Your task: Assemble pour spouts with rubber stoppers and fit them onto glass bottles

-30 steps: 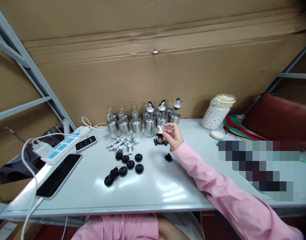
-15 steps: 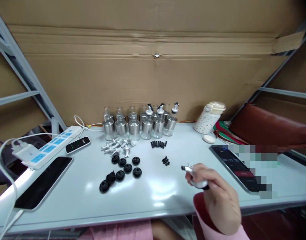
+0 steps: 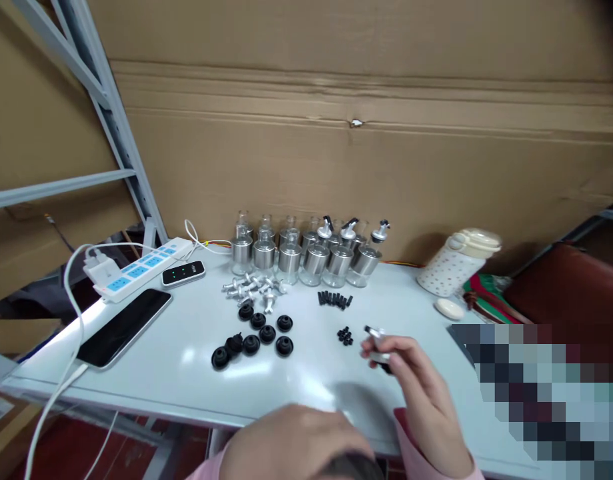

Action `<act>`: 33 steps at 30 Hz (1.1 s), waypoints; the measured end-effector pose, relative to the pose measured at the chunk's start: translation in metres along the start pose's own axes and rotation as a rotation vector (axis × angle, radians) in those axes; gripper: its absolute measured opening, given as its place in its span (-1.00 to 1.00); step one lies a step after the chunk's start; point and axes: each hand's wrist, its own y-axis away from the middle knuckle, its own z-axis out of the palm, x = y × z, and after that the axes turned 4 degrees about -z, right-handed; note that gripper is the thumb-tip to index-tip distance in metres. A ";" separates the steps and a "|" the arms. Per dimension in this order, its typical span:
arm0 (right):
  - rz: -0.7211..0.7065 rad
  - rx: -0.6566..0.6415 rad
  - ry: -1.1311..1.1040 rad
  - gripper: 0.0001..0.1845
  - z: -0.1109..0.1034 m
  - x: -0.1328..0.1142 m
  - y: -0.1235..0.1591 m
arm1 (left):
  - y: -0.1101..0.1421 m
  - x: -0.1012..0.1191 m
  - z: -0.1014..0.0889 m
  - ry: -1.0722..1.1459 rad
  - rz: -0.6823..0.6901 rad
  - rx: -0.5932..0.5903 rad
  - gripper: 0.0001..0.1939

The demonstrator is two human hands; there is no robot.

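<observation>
My right hand (image 3: 413, 380) pinches a silver bottle pourer (image 3: 382, 358) with a black tip and a black base, above the right part of the table. At the bottom edge is my left hand (image 3: 296, 443), blurred, its fingers hidden; a dark shape beside it is too smeared to name. Closest to the held pourer are small black caps (image 3: 345, 336). Behind these is a row of short black tubes (image 3: 335, 299). Several black ribbed stoppers (image 3: 267, 334) lie left of centre, with a pile of silver spouts (image 3: 253, 287) behind them.
Glass bottles with steel sleeves (image 3: 316, 259) stand in two rows at the back; three carry pourers. At left lie a power strip (image 3: 146, 270), a small device (image 3: 183, 273) and a phone (image 3: 126, 327). A spotted flask (image 3: 453, 263) and a white oval object (image 3: 449, 309) are at right.
The view has swung to the right. My left hand has come in at the bottom edge. My right hand keeps hold of the pourer, now nearer the small black caps.
</observation>
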 end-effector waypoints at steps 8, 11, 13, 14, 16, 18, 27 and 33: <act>0.128 -0.128 -0.022 -0.76 0.034 0.019 0.001 | -0.038 -0.020 0.014 -0.096 -0.065 0.608 -0.64; 0.081 -0.166 0.001 -0.77 0.037 0.018 0.001 | -0.038 -0.022 0.013 -0.109 -0.025 0.682 -0.70; 0.032 -0.202 0.043 -0.79 0.036 0.016 0.000 | -0.038 -0.022 0.009 -0.083 0.001 0.683 -0.68; 0.008 -0.214 0.062 -0.80 0.035 0.016 0.000 | -0.037 -0.022 0.008 -0.064 0.015 0.679 -0.67; -0.034 -0.235 0.092 -0.83 0.035 0.015 -0.001 | -0.035 -0.022 0.005 -0.021 0.035 0.682 -0.67; -0.070 -0.271 0.119 -0.85 0.035 0.014 -0.001 | -0.032 -0.023 0.002 0.015 0.034 0.690 -0.70; -0.150 -0.285 0.410 -0.80 0.014 0.014 -0.014 | -0.021 -0.031 0.000 -0.143 -0.110 0.651 -0.78; -0.125 -0.183 0.792 -0.65 -0.029 0.053 -0.042 | -0.025 -0.035 0.007 -0.293 -0.125 0.756 -0.74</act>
